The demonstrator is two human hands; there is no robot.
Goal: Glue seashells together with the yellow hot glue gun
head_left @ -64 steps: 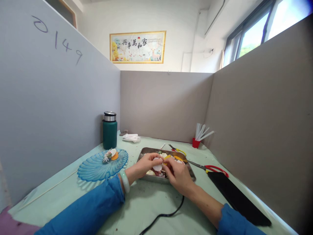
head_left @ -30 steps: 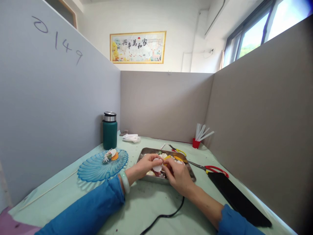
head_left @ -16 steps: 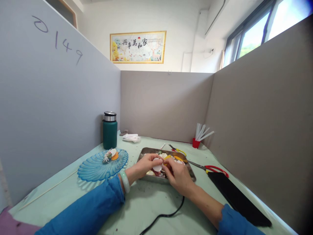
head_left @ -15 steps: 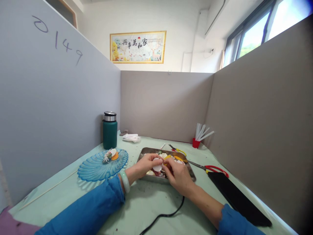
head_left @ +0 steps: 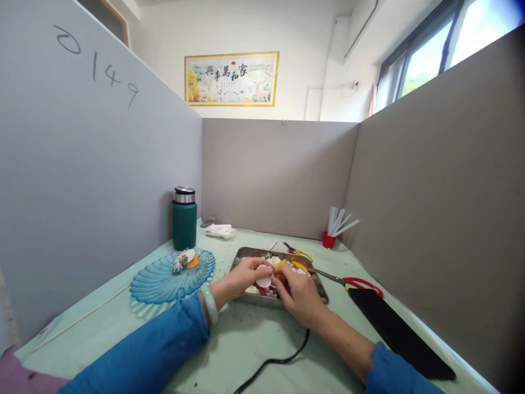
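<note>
My left hand, with a pale jade bangle on its wrist, pinches a flat round white shell between thumb and fingers. Close beside it, my right hand has its thumb and forefinger pressed together near the shell's right edge. A yellow piece shows at those fingertips; whether it is held or lies behind them, I cannot tell. Both hands are over a metal tray of mixed white, yellow and orange shell-like pieces, partly covering its contents.
On the left, a blue glass plate carries a small cluster of shells. Behind it stands a green flask. Scissors and a black slab lie right. A red cup holds white sticks. A black cable runs in front.
</note>
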